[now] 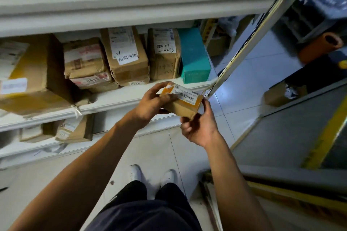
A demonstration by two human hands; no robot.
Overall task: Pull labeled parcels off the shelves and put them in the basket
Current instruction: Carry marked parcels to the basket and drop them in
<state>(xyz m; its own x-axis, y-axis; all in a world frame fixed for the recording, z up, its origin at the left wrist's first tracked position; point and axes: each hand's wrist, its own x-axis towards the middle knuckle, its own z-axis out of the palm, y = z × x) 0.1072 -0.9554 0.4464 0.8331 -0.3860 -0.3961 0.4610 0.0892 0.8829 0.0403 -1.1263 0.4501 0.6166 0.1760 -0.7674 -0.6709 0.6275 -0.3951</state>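
A small brown parcel point(185, 102) with yellow tape and a white barcode label is held in the air just in front of the middle shelf edge. My left hand point(150, 103) grips its left end, thumb on the label. My right hand point(199, 125) holds its lower right corner from below. On the middle shelf point(116, 99) behind stand several labeled cardboard boxes point(125, 52) and a teal box point(194, 56). No basket is in view.
A large box point(32, 75) fills the shelf's left side. More parcels point(75, 129) lie on the lower shelf. The shelf's white upright post point(249, 47) runs diagonally at right. An orange roll point(319, 47) and a box point(281, 93) sit on the floor at right. My feet stand on white tiles.
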